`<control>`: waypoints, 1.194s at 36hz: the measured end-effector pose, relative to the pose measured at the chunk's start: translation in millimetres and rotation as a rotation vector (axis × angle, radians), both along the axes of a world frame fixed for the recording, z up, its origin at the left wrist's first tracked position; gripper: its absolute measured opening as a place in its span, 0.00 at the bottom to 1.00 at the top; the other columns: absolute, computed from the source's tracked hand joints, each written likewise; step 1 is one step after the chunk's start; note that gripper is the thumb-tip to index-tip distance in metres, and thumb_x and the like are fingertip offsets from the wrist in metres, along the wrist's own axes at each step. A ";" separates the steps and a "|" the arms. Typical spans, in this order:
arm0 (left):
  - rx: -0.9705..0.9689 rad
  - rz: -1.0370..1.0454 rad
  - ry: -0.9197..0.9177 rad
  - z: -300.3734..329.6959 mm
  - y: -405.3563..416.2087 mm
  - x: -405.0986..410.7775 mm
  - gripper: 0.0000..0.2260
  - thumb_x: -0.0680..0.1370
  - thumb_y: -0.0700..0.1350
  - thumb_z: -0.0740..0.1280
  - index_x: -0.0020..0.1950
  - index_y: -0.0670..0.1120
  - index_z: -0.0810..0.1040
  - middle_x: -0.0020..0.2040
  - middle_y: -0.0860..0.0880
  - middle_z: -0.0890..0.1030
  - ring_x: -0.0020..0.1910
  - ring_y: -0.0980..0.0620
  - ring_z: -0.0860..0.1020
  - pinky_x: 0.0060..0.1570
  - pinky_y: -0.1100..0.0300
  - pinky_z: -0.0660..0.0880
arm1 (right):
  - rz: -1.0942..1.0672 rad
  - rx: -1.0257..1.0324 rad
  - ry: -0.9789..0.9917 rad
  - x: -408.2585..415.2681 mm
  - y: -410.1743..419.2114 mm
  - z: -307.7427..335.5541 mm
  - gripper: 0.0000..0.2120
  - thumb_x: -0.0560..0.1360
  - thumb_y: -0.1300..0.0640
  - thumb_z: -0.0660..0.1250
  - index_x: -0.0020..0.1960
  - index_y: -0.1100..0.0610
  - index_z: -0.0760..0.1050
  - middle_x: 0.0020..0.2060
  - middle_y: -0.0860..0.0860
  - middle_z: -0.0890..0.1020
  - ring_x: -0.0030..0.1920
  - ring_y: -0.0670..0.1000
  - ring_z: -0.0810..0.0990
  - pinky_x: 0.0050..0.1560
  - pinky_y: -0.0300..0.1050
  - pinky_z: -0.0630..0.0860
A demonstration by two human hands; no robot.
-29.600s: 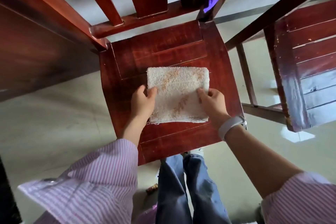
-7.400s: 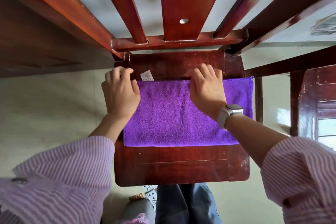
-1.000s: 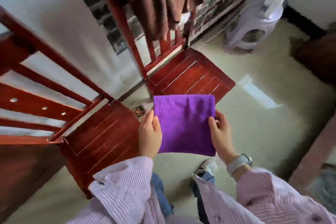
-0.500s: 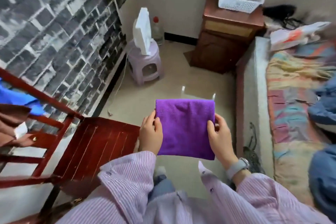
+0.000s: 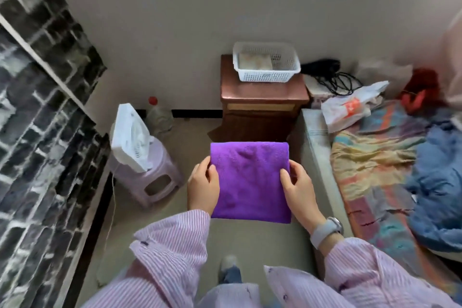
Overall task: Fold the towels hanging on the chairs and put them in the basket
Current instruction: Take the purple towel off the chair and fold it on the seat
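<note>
A folded purple towel (image 5: 250, 181) is held flat in front of me above the floor. My left hand (image 5: 203, 189) grips its left edge, thumb on top. My right hand (image 5: 296, 189) grips its right edge the same way. Ahead, a white plastic basket (image 5: 266, 75) stands on a brown wooden cabinet (image 5: 262, 100) against the wall. A folded cream towel (image 5: 255, 61) lies inside the basket at its left. No chairs are in view.
A white fan (image 5: 132, 137) leans on a lilac plastic stool (image 5: 152, 177) at the left, with a bottle (image 5: 158, 115) behind it. A bed (image 5: 390, 170) with colourful bedding, a plastic bag (image 5: 350, 105) and cables (image 5: 332, 75) runs along the right. Bare floor lies between.
I have turned from the chairs toward the cabinet and come closer; the basket is now straight ahead. Both hands keep the same hold on the purple towel.
</note>
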State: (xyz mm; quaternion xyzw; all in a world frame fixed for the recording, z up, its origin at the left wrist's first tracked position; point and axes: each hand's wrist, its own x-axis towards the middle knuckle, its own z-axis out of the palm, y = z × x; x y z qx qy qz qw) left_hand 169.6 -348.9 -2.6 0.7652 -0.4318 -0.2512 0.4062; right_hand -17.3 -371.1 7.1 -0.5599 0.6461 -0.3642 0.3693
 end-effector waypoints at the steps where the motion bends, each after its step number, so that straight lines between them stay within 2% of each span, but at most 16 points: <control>1: -0.012 -0.013 -0.007 5.1 -22.1 1.6 0.14 0.78 0.37 0.60 0.62 0.39 0.75 0.58 0.40 0.79 0.57 0.44 0.75 0.52 0.68 0.63 | -0.012 -0.007 0.006 0.6 -19.8 3.4 0.14 0.77 0.61 0.61 0.61 0.59 0.72 0.49 0.47 0.76 0.49 0.46 0.74 0.50 0.37 0.67; 5: -0.021 -0.076 -0.012 18.3 -102.7 1.5 0.14 0.78 0.38 0.60 0.63 0.40 0.75 0.59 0.42 0.78 0.58 0.45 0.75 0.52 0.68 0.63 | -0.067 -0.045 0.002 -0.2 -91.8 10.6 0.14 0.77 0.61 0.61 0.62 0.60 0.72 0.52 0.48 0.77 0.53 0.47 0.75 0.54 0.38 0.68; 11: -0.040 -0.125 -0.002 11.1 -222.5 -2.6 0.15 0.78 0.39 0.59 0.64 0.42 0.74 0.61 0.45 0.78 0.60 0.48 0.74 0.55 0.68 0.63 | -0.101 -0.069 -0.004 -4.3 -205.2 8.5 0.14 0.77 0.61 0.61 0.61 0.60 0.72 0.51 0.47 0.75 0.53 0.46 0.73 0.50 0.30 0.64; 20: -0.027 -0.109 0.037 -9.5 -433.6 -16.8 0.16 0.80 0.41 0.56 0.67 0.42 0.71 0.63 0.46 0.75 0.62 0.51 0.72 0.58 0.68 0.62 | -0.093 -0.073 -0.031 -16.4 -425.7 -13.3 0.13 0.76 0.61 0.61 0.61 0.59 0.72 0.50 0.46 0.76 0.51 0.47 0.75 0.55 0.41 0.69; 22: 0.001 -0.083 0.056 -19.2 -480.5 -21.4 0.16 0.80 0.42 0.56 0.67 0.44 0.71 0.63 0.47 0.76 0.61 0.51 0.72 0.57 0.66 0.62 | -0.074 -0.062 -0.012 -19.0 -475.6 -19.3 0.14 0.76 0.61 0.61 0.61 0.59 0.72 0.50 0.46 0.76 0.48 0.47 0.74 0.53 0.38 0.68; 24: 0.036 -0.058 0.068 -30.4 -524.2 -25.7 0.16 0.80 0.41 0.55 0.67 0.44 0.71 0.63 0.47 0.75 0.62 0.51 0.72 0.57 0.67 0.62 | -0.066 -0.039 -0.016 -19.9 -520.3 -26.8 0.14 0.77 0.62 0.60 0.62 0.58 0.71 0.51 0.46 0.75 0.45 0.45 0.74 0.48 0.31 0.67; 26: 0.067 -0.025 0.079 -40.1 -561.4 -28.3 0.16 0.80 0.40 0.55 0.68 0.43 0.70 0.65 0.46 0.74 0.64 0.50 0.70 0.60 0.66 0.62 | -0.047 -0.020 -0.043 -18.5 -559.8 -35.9 0.14 0.77 0.63 0.59 0.62 0.59 0.71 0.52 0.47 0.75 0.47 0.44 0.73 0.49 0.27 0.68; 27: 0.084 -0.014 0.084 -46.4 -577.6 -28.0 0.17 0.80 0.40 0.55 0.68 0.43 0.70 0.66 0.45 0.74 0.65 0.49 0.70 0.63 0.63 0.63 | -0.038 -0.005 -0.047 -17.2 -578.1 -41.7 0.14 0.77 0.63 0.59 0.62 0.60 0.71 0.53 0.48 0.75 0.50 0.45 0.73 0.52 0.30 0.68; 29: 0.111 0.001 0.086 -58.4 -604.7 -25.5 0.17 0.80 0.41 0.54 0.69 0.43 0.69 0.66 0.45 0.74 0.65 0.49 0.70 0.65 0.59 0.64 | -0.010 0.055 -0.050 -13.6 -609.0 -55.4 0.15 0.78 0.61 0.58 0.64 0.59 0.70 0.55 0.49 0.75 0.53 0.47 0.73 0.54 0.36 0.69; 34: 0.189 0.020 0.024 -90.8 -650.6 -15.6 0.18 0.81 0.42 0.53 0.71 0.44 0.66 0.66 0.44 0.72 0.66 0.48 0.68 0.62 0.62 0.62 | 0.049 0.208 -0.144 -3.4 -661.3 -100.5 0.17 0.79 0.60 0.56 0.67 0.59 0.67 0.58 0.53 0.75 0.56 0.50 0.76 0.53 0.41 0.75; 36: 0.206 0.024 -0.008 -101.9 -662.8 -14.6 0.18 0.81 0.41 0.53 0.71 0.44 0.66 0.64 0.44 0.74 0.64 0.47 0.70 0.57 0.64 0.63 | 0.059 0.264 -0.160 -0.5 -675.2 -116.9 0.17 0.79 0.60 0.56 0.67 0.59 0.66 0.57 0.53 0.76 0.55 0.51 0.77 0.55 0.46 0.76; 40: 0.258 -0.018 -0.146 -120.4 -674.3 -15.4 0.20 0.80 0.38 0.53 0.72 0.46 0.64 0.58 0.42 0.76 0.57 0.45 0.73 0.51 0.60 0.66 | 0.071 0.364 -0.197 2.9 -689.5 -142.5 0.17 0.79 0.60 0.56 0.68 0.58 0.65 0.57 0.52 0.76 0.54 0.51 0.77 0.56 0.47 0.76; 42: 0.290 -0.044 -0.230 -124.9 -674.0 -20.7 0.21 0.79 0.37 0.54 0.73 0.44 0.61 0.64 0.42 0.72 0.62 0.45 0.69 0.57 0.58 0.67 | 0.090 0.423 -0.200 3.0 -691.4 -151.5 0.17 0.79 0.61 0.56 0.68 0.58 0.65 0.56 0.53 0.76 0.52 0.50 0.77 0.52 0.44 0.76; 43: 0.306 -0.050 -0.295 -125.5 -672.7 -24.0 0.21 0.79 0.37 0.55 0.72 0.42 0.62 0.67 0.42 0.69 0.65 0.45 0.67 0.61 0.56 0.66 | 0.093 0.445 -0.198 2.3 -692.2 -155.6 0.17 0.79 0.61 0.56 0.68 0.58 0.65 0.57 0.54 0.76 0.53 0.51 0.77 0.54 0.45 0.76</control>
